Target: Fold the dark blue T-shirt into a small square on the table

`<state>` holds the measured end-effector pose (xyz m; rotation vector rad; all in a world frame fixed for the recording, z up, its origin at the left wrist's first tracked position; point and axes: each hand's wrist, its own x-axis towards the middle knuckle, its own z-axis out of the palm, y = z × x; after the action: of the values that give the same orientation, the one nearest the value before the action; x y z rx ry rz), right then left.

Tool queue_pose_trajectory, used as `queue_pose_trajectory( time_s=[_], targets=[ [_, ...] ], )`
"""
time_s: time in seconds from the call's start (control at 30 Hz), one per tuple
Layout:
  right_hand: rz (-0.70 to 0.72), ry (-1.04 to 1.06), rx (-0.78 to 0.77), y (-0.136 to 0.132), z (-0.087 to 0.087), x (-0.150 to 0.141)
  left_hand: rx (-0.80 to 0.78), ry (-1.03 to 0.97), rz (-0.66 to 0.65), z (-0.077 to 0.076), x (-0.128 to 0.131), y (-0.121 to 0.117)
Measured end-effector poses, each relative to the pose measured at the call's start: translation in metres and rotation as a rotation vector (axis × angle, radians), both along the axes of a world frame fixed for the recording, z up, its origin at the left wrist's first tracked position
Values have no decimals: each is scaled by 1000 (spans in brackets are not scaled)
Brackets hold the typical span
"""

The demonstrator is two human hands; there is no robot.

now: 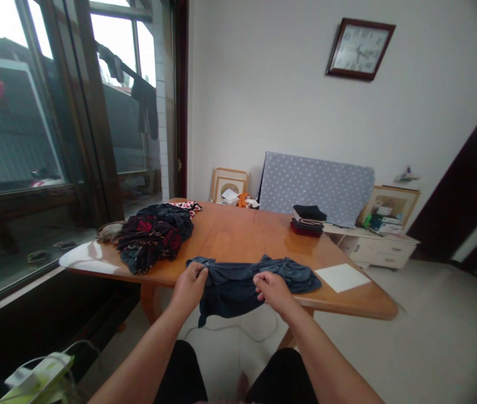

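Wooden table (230,233): spreads out in front of both hands and runs well past them to either side; its near edge lies beneath the cloth they hold.
Spotted grey cover (314,188): upright against the wall, well beyond the right hand, on the far side of the table.
White cabinet (384,255): low, well beyond the right hand and off to its right; a framed picture (390,205) leans above it.
Clothes heap (152,235): beyond the left hand and to its left, on the table; crumpled dark fabrics, some with red patterning.
Dark blue-grey garment (232,286): directly at both hands; one stretch spans the space between them, its lower part hanging in front of the table's near edge; the bunched remainder rests on the table beyond the right hand and to its right.
Wall clock (360,49): far beyond the right hand, high above it and to its right.
Folded stack (308,220): beyond the right hand and slightly to its right, on the table; dark layers with a paler one between.
White sheet (342,277): flat on the table, right of the right hand, just past the garment's bunched end.
Left hand (190,286): thumb and fingers pinched on the garment's left end.
Right hand (275,290): fingers curled in, thumb pressed to them, gripping the cloth near its middle.
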<state>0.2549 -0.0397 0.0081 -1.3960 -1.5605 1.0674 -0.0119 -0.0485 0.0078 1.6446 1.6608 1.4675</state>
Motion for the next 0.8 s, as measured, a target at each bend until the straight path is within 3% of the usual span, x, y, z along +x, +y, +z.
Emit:
queue_pose_trajectory(
  time_s=[0.1, 0.2, 0.27, 0.33, 0.43, 0.63, 0.73, 0.8],
  targets=[
    [-39, 147, -162, -7, 11, 0, 40, 121, -21, 17, 7, -3],
    [95, 358, -462, -15, 12, -13, 114, 251, -71, 36, 21, -14],
    [187, 507, -578, -19, 9, -24, 140, 322, -145, 46, 34, -23],
    [167, 627, -510, -19, 7, -34, 126, 359, -273, 50, 45, -30],
    [2, 683, -286, -13, 9, -40, 63, 312, -420, 45, 56, -32],
    [-74, 785, -180, 1, 22, -33, -106, 192, -436, 23, 53, -15],
    [-56, 815, -139, 7, 29, -30, -142, 232, -438, 23, 50, -9],
    [-71, 858, -119, 13, 35, -29, -166, 218, -518, 27, 50, -7]
  ],
)
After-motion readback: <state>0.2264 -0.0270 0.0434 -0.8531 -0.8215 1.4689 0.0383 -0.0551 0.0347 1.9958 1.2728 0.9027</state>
